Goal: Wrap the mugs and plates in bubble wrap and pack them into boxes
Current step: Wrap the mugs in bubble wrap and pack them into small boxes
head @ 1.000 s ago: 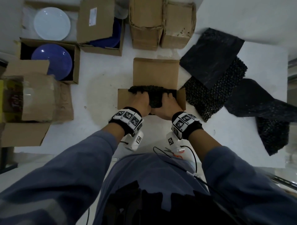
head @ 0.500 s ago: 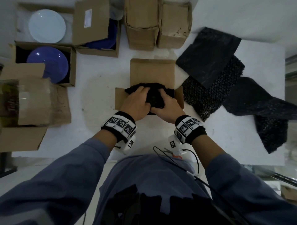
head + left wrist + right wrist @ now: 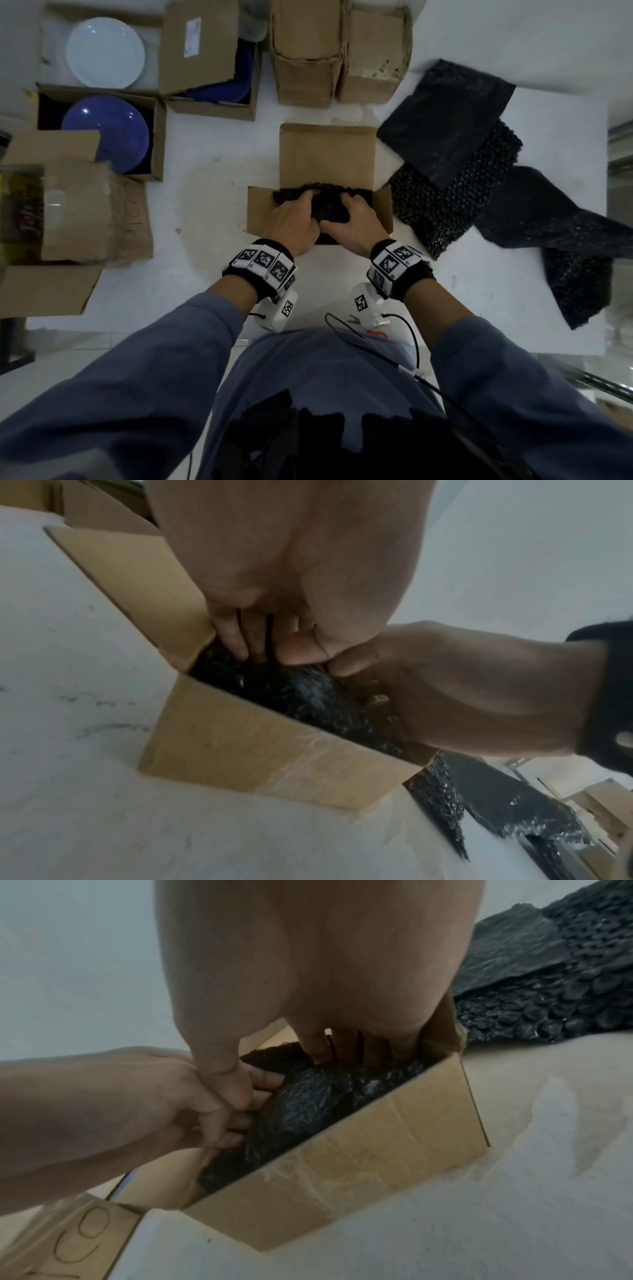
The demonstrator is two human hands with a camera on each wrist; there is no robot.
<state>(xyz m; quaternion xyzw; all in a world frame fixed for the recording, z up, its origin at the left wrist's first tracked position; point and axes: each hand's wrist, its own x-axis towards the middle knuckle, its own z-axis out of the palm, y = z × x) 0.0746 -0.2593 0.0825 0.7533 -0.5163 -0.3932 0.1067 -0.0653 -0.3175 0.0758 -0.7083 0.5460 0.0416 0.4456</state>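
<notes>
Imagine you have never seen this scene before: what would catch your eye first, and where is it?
First, both hands, the left hand and right hand, pressing a black bubble-wrapped bundle down into the small open box at the table's centre. Next, the blue plate and white plate in boxes at far left, and loose black bubble wrap sheets on the right.

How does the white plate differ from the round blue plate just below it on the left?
The white plate is pale and lies on a flat white surface; the round blue plate is deep blue and sits down inside an open cardboard box. The white one shows whole, while a cardboard flap covers the blue one's near edge. Both are round, glossy and unwrapped.
</notes>
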